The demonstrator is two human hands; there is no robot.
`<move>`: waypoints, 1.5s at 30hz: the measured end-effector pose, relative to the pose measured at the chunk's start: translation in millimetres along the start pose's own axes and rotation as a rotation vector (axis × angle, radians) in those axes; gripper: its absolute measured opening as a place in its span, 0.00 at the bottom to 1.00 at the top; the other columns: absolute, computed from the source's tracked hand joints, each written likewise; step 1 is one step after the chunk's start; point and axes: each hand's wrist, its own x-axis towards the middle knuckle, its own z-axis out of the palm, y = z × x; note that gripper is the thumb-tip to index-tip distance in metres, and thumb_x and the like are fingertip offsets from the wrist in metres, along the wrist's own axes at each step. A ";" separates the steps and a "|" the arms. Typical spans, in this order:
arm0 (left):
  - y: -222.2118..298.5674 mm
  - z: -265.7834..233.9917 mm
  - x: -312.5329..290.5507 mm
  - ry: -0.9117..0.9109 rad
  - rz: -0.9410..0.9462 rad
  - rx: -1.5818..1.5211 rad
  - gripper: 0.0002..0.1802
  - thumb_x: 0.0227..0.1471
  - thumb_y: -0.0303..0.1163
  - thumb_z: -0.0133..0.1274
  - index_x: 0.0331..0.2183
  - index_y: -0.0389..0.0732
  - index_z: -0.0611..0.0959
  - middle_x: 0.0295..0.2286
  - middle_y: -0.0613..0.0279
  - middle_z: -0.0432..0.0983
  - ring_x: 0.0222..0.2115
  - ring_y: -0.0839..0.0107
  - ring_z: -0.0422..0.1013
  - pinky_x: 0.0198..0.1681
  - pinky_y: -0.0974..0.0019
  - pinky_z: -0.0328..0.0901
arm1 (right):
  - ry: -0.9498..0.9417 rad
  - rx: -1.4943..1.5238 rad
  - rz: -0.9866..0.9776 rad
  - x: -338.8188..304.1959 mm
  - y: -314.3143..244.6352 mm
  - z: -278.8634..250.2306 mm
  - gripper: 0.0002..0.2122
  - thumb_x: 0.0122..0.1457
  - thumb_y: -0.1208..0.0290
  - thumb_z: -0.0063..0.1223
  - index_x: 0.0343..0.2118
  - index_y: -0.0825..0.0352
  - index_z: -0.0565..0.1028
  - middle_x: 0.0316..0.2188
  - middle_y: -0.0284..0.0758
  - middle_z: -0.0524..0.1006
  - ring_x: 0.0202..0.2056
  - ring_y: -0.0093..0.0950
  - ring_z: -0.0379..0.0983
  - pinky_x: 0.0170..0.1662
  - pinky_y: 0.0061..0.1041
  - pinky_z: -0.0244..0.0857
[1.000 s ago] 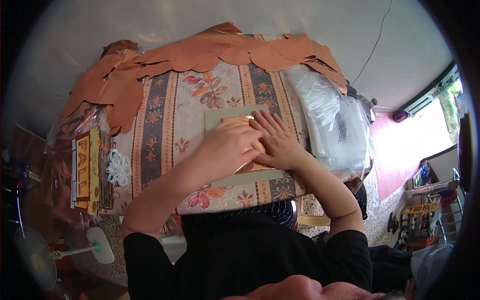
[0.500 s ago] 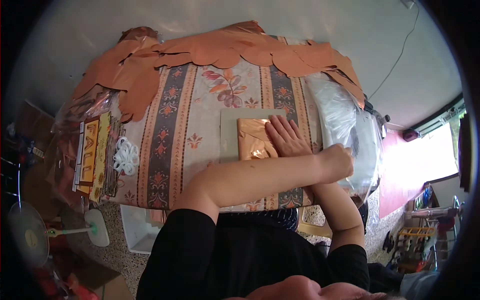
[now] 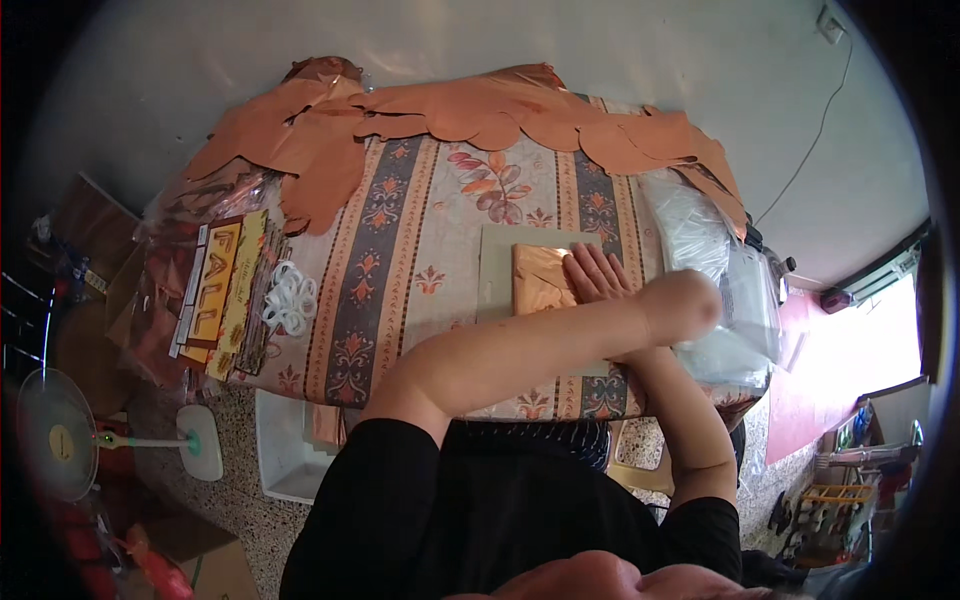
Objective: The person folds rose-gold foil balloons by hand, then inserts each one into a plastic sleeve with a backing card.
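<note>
My right hand [image 3: 600,275] lies flat with its fingers stretched out at the right edge of a copper-coloured foil packet [image 3: 538,272]. The packet rests on a grey-beige board [image 3: 495,262] on the patterned tablecloth [image 3: 430,215]. Crossing over my right arm, my left forearm hides the near part of packet and board. My left hand [image 3: 688,306] is a rounded, blurred shape beside the clear plastic bags [image 3: 690,225] at the table's right side. Its fingers are smeared, and whether it holds anything cannot be made out.
Copper-coloured scalloped sheets [image 3: 480,115] line the table's far edge. Left on the table are a stack of printed cards [image 3: 215,290] and white looped bands [image 3: 290,300]. A fan [image 3: 60,435] and a white bin [image 3: 290,460] stand below the left side.
The whole view has shifted, so the table sits farther right in it. My right hand stays flat by the packet. My left hand, a fist before, is now blurred by motion.
</note>
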 end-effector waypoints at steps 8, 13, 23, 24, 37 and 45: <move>22.4 -178.5 -90.1 0.561 -0.113 0.075 0.03 0.50 0.24 0.56 0.30 0.35 0.81 0.25 0.60 0.80 0.28 0.71 0.77 0.32 0.68 0.70 | -0.067 0.094 0.099 4.3 -12.6 -18.2 0.41 0.54 0.44 0.52 0.65 0.67 0.55 0.66 0.45 0.53 0.68 0.42 0.44 0.69 0.42 0.34; 25.3 -231.5 -194.0 0.662 -0.056 0.651 0.05 0.47 0.21 0.59 0.29 0.36 0.80 0.31 0.58 0.81 0.31 0.64 0.78 0.35 0.66 0.71 | -0.019 0.082 0.082 4.9 -14.5 -19.0 0.41 0.55 0.43 0.50 0.64 0.71 0.56 0.65 0.47 0.55 0.67 0.43 0.46 0.68 0.41 0.35; 13.4 -228.4 -306.0 0.000 -0.630 0.524 0.12 0.43 0.26 0.63 0.33 0.38 0.81 0.39 0.59 0.78 0.43 0.62 0.74 0.46 0.64 0.68 | -0.063 0.082 0.107 6.2 -16.9 -21.4 0.41 0.55 0.43 0.50 0.66 0.67 0.54 0.67 0.45 0.52 0.68 0.40 0.43 0.69 0.39 0.34; 22.1 -231.8 -298.3 0.000 -0.630 0.523 0.12 0.43 0.26 0.63 0.33 0.38 0.81 0.39 0.59 0.78 0.43 0.62 0.74 0.46 0.64 0.68 | -0.063 0.087 0.113 5.3 -16.7 -20.6 0.41 0.55 0.43 0.49 0.66 0.67 0.54 0.67 0.45 0.52 0.68 0.41 0.42 0.69 0.39 0.34; -68.7 -152.7 -226.1 0.074 -0.499 0.757 0.36 0.60 0.50 0.44 0.62 0.41 0.60 0.63 0.43 0.49 0.66 0.51 0.41 0.66 0.46 0.39 | -0.057 0.098 0.098 4.9 -13.6 -19.4 0.42 0.56 0.42 0.49 0.66 0.66 0.53 0.67 0.45 0.51 0.69 0.41 0.41 0.69 0.40 0.34; -61.4 -165.0 -242.2 0.046 -0.643 0.820 0.33 0.59 0.51 0.45 0.61 0.44 0.64 0.63 0.49 0.51 0.65 0.46 0.45 0.64 0.42 0.42 | -0.050 0.084 0.092 4.2 -14.5 -18.7 0.42 0.54 0.44 0.51 0.66 0.66 0.53 0.67 0.45 0.51 0.69 0.41 0.42 0.69 0.40 0.34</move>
